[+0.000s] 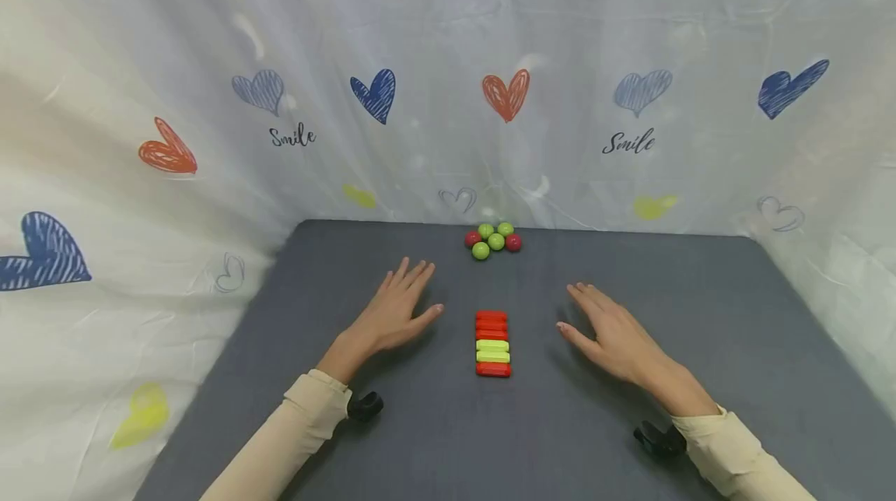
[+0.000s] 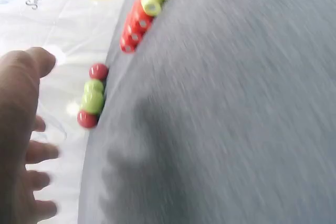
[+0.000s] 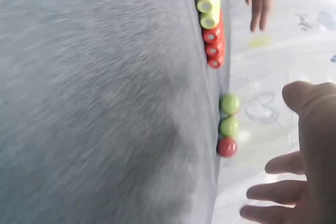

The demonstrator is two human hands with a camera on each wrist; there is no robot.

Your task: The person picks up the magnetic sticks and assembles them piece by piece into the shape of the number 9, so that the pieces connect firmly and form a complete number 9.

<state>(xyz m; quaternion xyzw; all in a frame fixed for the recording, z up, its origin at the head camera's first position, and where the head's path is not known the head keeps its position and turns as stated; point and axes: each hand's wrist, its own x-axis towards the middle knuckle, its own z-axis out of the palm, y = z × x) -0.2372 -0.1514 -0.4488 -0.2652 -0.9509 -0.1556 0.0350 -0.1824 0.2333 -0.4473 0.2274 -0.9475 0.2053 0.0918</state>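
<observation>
My left hand (image 1: 395, 310) hovers over the grey table with its fingers stretched out, holding nothing. Opposite it, my right hand (image 1: 616, 338) is held out over the table too, fingers straight and thumb apart. Between the hands lies a column of short rods, some red (image 1: 493, 369) and two yellow-green (image 1: 493, 357), set side by side. In the right wrist view, the ends of the red rods (image 3: 212, 36) show pale round centres. Farther back sits a cluster of small balls, several green (image 1: 496, 242) and two red (image 1: 513, 243).
The dark grey table (image 1: 434, 439) ends at a white curtain (image 1: 560, 34) printed with hearts and the word Smile. The balls stand near the back edge. A black wrist strap (image 1: 365, 407) shows at the left cuff, another strap (image 1: 660, 439) at the right.
</observation>
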